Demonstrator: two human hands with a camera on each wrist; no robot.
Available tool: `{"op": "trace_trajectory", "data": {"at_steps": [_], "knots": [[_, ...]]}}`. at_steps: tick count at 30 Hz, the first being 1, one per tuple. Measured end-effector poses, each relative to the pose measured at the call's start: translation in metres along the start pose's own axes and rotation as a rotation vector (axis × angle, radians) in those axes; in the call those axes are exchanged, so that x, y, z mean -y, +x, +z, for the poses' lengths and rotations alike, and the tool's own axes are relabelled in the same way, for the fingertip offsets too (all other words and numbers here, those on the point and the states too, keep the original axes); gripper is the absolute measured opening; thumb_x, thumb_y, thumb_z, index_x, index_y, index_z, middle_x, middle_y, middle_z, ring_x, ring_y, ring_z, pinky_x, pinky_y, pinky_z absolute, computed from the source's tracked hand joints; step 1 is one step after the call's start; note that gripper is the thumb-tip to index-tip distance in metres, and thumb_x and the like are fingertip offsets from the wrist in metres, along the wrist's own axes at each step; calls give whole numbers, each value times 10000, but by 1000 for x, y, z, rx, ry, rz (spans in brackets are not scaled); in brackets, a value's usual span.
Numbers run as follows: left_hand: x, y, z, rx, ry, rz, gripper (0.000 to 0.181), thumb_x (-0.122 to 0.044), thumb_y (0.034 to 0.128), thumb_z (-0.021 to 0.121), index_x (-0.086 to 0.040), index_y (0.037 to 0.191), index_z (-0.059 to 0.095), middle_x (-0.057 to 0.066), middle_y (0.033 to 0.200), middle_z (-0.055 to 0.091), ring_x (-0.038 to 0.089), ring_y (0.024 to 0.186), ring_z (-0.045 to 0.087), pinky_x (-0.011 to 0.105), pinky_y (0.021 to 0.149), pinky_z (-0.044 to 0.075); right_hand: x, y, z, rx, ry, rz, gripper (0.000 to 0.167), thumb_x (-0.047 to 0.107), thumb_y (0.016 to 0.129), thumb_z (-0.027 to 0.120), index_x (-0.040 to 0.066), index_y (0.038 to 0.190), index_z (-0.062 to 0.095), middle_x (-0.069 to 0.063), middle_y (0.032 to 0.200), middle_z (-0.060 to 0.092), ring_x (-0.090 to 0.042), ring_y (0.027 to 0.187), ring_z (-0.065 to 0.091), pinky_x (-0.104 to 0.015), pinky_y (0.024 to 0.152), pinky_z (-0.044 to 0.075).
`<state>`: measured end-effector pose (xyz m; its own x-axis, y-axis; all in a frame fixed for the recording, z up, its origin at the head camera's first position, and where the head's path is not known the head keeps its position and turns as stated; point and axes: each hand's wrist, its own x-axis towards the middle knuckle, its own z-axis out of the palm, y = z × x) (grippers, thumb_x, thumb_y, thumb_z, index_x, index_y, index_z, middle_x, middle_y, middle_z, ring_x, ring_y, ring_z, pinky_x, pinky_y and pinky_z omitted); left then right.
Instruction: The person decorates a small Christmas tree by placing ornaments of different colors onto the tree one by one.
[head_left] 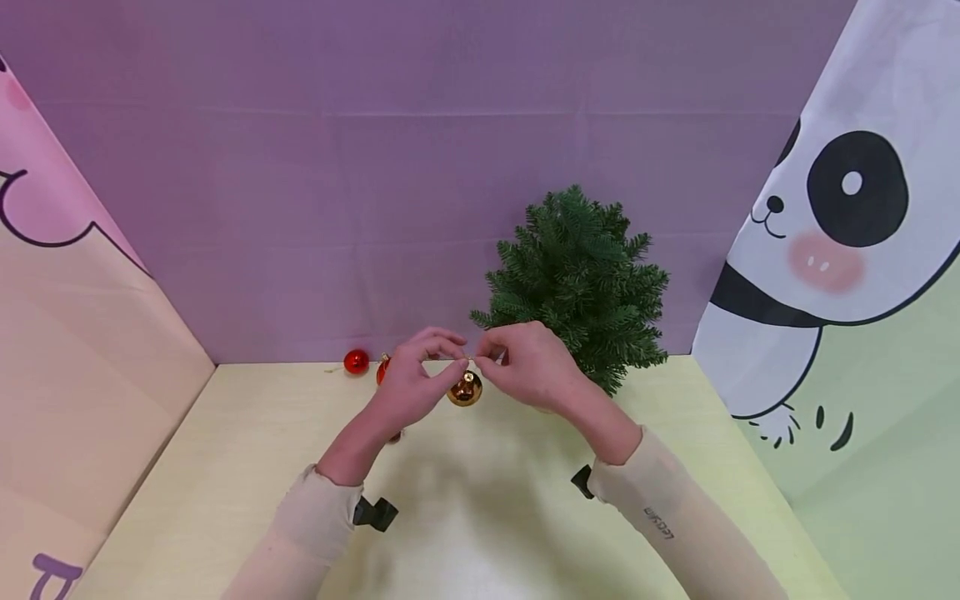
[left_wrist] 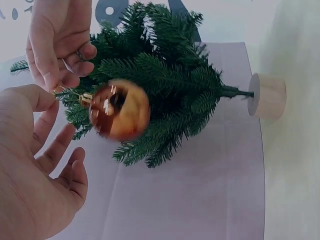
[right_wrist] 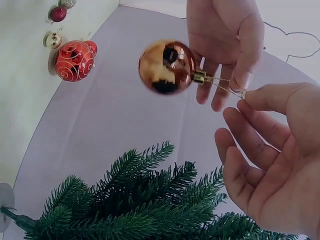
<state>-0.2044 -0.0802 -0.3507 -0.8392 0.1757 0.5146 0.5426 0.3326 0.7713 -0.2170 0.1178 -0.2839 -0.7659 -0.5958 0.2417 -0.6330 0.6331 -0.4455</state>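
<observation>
A shiny gold Christmas ball [head_left: 465, 389] hangs by a thin gold string loop [right_wrist: 227, 82] from its cap. My left hand [head_left: 414, 377] pinches the string between thumb and forefinger, its other fingers spread loosely. Right beside it, my right hand [head_left: 531, 364] pinches the same loop near its end. The fingertips of both hands almost meet there, as the left wrist view shows. Behind the ball stands a small green artificial Christmas tree [head_left: 577, 275], just beyond my right hand; its round wooden base [left_wrist: 270, 96] shows in the left wrist view.
Left of the tree, on the pale table [head_left: 247, 467], lie a red ball [head_left: 356, 361], a larger red ball with gold swirls [right_wrist: 75, 61], a small gold ball [right_wrist: 53, 40] and a dark red one [right_wrist: 58, 14]. A purple cloth [head_left: 337, 183] hangs behind; printed panels flank the table.
</observation>
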Motion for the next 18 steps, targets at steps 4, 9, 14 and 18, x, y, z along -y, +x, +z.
{"op": "trace_trajectory", "data": {"at_steps": [4, 9, 14, 18], "knots": [[0, 3, -2, 15, 66, 37, 43, -130, 918, 679, -95, 901, 697, 12, 1137, 625, 200, 1080, 549, 483, 879, 468, -1, -1, 2, -57, 10, 15, 108, 212, 941, 635, 190, 940, 740, 118, 792, 650, -47, 645, 562, -254, 581, 476], [-1, 7, -3, 17, 134, 93, 45, -141, 923, 668, -118, 888, 683, 4, 1158, 615, 202, 1135, 494, 480, 911, 432, 0, -3, 8, -173, -69, -16, 107, 213, 925, 653, 192, 929, 757, 87, 828, 680, -46, 636, 571, -231, 536, 462], [-1, 10, -3, -27, 180, 159, 29, -116, 904, 678, -118, 875, 680, 4, 1134, 619, 199, 1104, 500, 447, 914, 425, -1, -7, 19, -333, -195, -90, 111, 224, 919, 663, 172, 924, 761, 54, 847, 688, -64, 568, 553, -205, 440, 402], [2, 11, -2, -54, 217, 224, 54, -74, 862, 715, -125, 874, 701, -4, 1075, 639, 178, 1045, 523, 394, 851, 460, -3, -10, 28, -455, -264, -153, 107, 211, 902, 680, 149, 913, 766, 31, 835, 692, -92, 584, 572, -205, 417, 393]]}}
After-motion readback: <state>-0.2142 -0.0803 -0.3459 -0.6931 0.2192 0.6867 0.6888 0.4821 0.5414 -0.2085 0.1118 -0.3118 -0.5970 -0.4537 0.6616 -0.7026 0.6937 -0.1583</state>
